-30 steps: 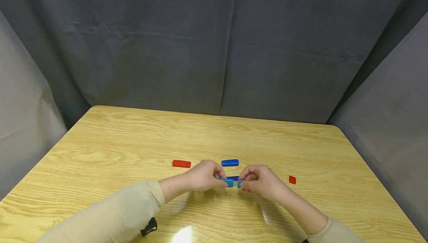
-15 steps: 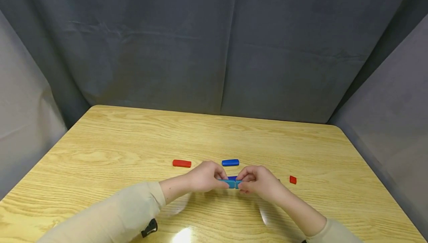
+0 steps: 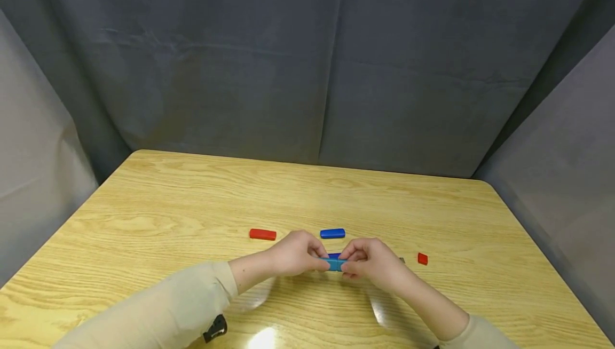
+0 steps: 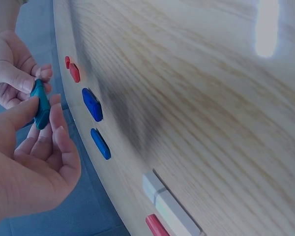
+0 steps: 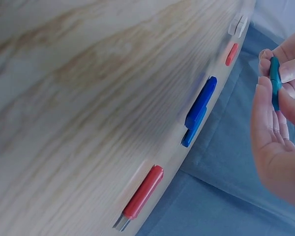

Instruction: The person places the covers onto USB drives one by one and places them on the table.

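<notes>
In the head view a teal USB stick is held level at the table's near middle, its cap against its body. My left hand pinches the left end between thumb and fingers. The right hand pinches the capped right end. No metal plug shows between the two parts. Seen from the left wrist, the teal stick sits between both thumbs and fingertips. Just beyond it lies a dark blue piece, partly hidden, with a blue one farther back.
A red piece lies left of the blue ones, and a small red cap lies at the right. The right wrist view shows a red USB stick with its metal plug bare. Near the left hand rests a white stick.
The teal cap and body have come together, covering the metal plug that showed between them a second ago. Both hands have stayed nearly in place, the right shifting slightly left.
</notes>
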Demonstrator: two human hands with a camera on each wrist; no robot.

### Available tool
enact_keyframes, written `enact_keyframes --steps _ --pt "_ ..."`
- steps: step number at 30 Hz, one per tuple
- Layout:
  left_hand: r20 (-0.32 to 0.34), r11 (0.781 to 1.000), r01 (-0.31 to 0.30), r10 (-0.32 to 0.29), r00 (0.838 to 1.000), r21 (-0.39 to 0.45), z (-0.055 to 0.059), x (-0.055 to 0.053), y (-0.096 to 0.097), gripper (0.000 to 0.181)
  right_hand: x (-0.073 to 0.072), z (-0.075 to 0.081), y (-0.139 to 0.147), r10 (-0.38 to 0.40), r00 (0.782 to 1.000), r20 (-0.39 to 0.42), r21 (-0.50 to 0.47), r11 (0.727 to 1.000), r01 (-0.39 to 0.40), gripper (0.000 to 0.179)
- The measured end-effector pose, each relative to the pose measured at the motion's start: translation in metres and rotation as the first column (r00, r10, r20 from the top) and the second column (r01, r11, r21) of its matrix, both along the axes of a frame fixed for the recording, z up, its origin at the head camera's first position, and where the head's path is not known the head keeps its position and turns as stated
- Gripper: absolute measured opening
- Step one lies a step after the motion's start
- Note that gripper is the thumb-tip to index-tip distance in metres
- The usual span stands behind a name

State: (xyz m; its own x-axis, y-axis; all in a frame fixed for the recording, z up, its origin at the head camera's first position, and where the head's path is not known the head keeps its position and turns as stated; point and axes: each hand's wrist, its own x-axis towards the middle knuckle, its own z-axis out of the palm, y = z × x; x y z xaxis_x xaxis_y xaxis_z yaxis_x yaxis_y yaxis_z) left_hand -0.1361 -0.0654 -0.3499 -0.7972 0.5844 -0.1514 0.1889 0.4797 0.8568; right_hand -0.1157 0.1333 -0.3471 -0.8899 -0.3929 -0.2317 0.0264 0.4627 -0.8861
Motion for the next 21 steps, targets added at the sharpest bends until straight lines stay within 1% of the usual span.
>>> enact_keyframes --steps 9,16,21 --pt "-0.011 0.999 -0.028 0.027 1.000 -0.026 0.0046 0.0021 0.0026 0.009 0.0004 0.0024 -0.0012 0.002 1.000 -0.027 -0.004 1.000 -0.002 0.011" --pt "-0.013 0.999 -0.040 0.039 0.999 -0.029 0.0041 0.0016 0.0040 0.009 0.0004 0.0033 -0.0033 -0.004 0.999 -0.049 0.013 1.000 0.004 0.010" --pt "-0.003 0.999 -0.045 0.045 0.999 -0.018 0.0034 0.0019 0.0057 0.008 0.0010 0.0042 -0.0043 -0.005 0.998 -0.057 0.028 1.000 0.006 0.008"
